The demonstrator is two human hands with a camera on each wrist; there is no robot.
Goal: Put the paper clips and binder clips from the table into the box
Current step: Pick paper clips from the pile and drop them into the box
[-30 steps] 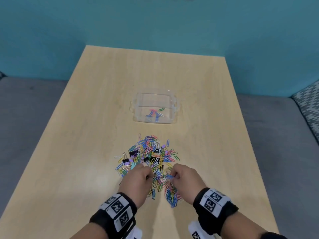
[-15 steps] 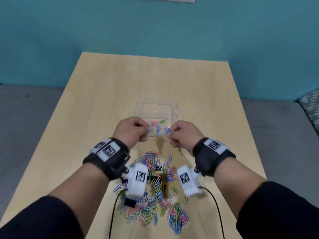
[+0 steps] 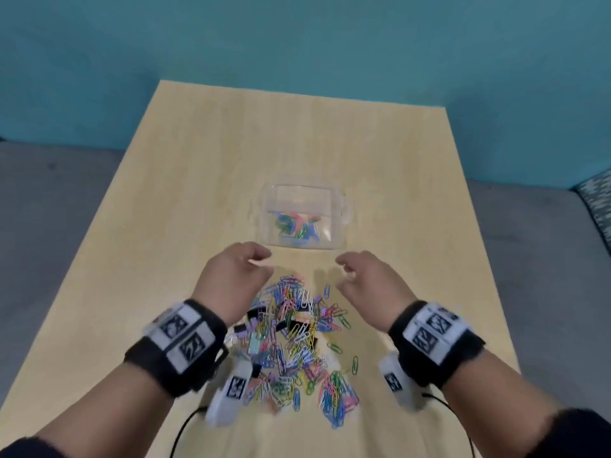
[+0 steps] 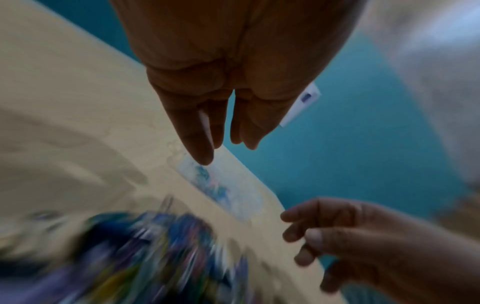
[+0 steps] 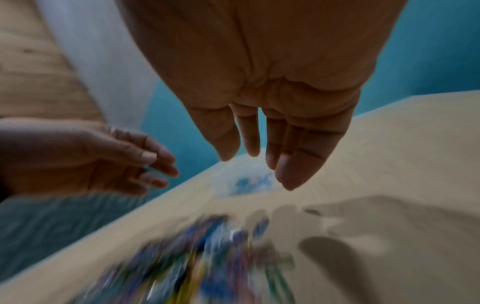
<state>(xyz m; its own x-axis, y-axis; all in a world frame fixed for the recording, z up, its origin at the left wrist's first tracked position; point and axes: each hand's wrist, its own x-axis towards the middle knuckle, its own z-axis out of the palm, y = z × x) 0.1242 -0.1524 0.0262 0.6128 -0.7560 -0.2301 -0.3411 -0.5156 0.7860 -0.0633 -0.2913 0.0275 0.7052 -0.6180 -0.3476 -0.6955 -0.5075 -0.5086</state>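
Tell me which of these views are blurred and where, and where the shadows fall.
Head view: mostly sharp, the wristbands smeared; the clear box and the clip pile stay readable. Left wrist view: the pile streaks into colour, the left hand dark. Right wrist view: the pile is equally streaked, with soft hand shadows on the table.

My light wooden table point(image 3: 205, 180) runs toward twelve o'clock, ending at a teal wall point(image 3: 297, 38). Grey carpet point(image 3: 49, 200) lies at nine and three o'clock. At two o'clock sits what may be a patterned cushion point(image 3: 598, 200), its edge blurred. Even, soft lighting overhead.
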